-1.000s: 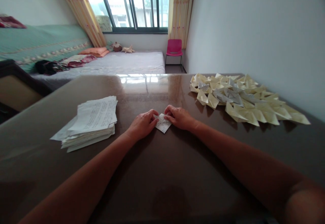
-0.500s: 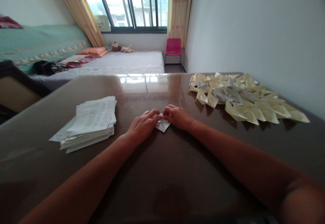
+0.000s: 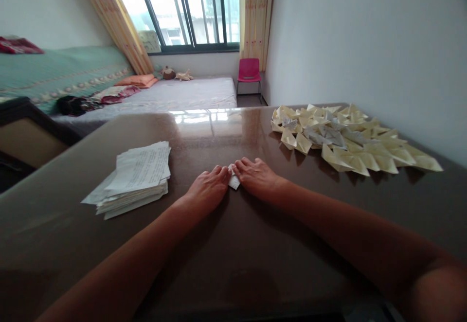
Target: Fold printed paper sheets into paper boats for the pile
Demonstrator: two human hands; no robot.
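Folded paper (image 3: 234, 182) sits between both hands on the tabletop (image 3: 233, 244). Left hand (image 3: 210, 185), right hand (image 3: 256, 175): fingers bunched at its sides, thumbs hidden, can't tell if pinching. Best: even pressure, edges aligned, crease sharp. Paper stack (image 3: 140, 169) left, folded pieces (image 3: 350, 139) right, both well apart.

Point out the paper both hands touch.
The small folded white piece between the left hand and right hand; the stacked sheets and massed folded pieces lie apart.
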